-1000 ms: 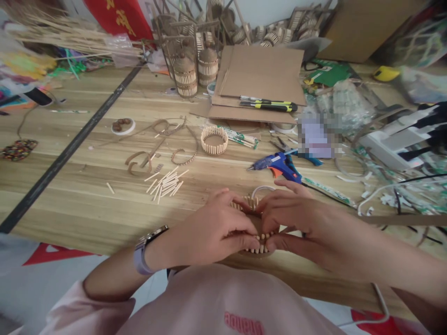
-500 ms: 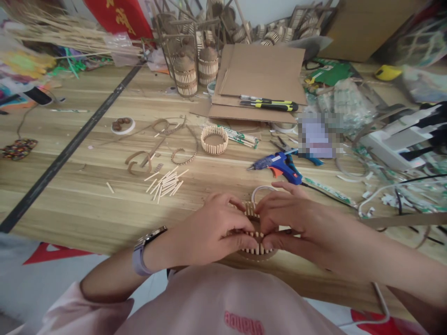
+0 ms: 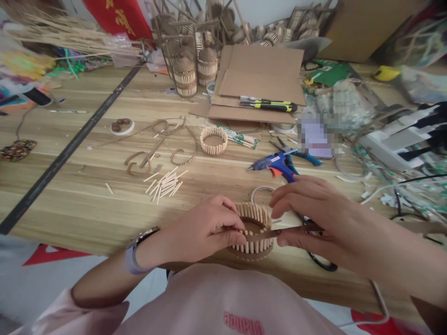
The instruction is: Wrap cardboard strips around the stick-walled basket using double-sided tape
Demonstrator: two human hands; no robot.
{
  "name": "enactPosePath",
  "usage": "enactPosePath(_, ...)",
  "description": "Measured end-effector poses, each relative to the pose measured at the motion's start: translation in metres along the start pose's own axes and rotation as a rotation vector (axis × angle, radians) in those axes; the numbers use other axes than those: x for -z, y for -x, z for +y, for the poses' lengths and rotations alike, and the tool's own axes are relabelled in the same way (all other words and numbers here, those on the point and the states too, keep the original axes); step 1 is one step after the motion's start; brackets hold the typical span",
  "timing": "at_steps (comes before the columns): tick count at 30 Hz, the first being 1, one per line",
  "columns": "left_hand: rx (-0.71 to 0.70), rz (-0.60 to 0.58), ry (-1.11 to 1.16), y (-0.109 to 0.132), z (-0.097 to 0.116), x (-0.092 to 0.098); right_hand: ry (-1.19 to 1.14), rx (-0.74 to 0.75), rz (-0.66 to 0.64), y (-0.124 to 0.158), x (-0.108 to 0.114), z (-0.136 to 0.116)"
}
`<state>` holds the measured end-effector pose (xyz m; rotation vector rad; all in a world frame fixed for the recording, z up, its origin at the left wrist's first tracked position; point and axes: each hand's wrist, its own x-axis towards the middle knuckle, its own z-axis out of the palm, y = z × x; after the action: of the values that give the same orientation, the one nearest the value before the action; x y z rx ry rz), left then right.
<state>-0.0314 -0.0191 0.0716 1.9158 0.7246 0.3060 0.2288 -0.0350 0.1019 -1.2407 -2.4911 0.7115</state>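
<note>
A small round basket of short upright wooden sticks stands on the table in front of me. My left hand pinches a brown strip against the near left side of its rim. From there the strip runs to the right, between the thumb and fingers of my right hand. That hand is spread beside the basket, thumb apart from the fingers and not visibly gripping the strip. Black scissors lie partly hidden under my right hand. Behind the basket is a white ring, perhaps a tape roll.
A blue glue gun and pliers lie beyond my right hand. Loose sticks are piled at left, with another stick ring farther back. Cutter knives rest on cardboard sheets. Finished lantern-like pieces stand behind.
My right hand has let go of the basket's rim and moved right and up, its fingers opening. More of the basket and the strip now shows. My left hand has shifted slightly left.
</note>
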Motion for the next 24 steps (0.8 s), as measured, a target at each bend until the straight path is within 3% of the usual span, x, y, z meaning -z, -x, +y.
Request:
enactPosePath(4,0.004,-0.007,0.005,0.003,-0.002,-0.001,0.063,0.013,-0.036,0.0,-0.004,0.0)
enactPosePath(11,0.07,-0.038,-0.066,0.004,0.0,-0.014,-0.089,-0.07,-0.328,-0.006,0.001,-0.01)
enactPosePath(16,-0.019,-0.035,-0.057,-0.003,0.007,-0.028,-0.197,-0.117,-0.377,-0.004,0.01,-0.017)
enactPosePath(24,-0.015,-0.081,-0.05,-0.007,0.007,-0.029,-0.383,-0.127,-0.404,0.01,0.012,-0.024)
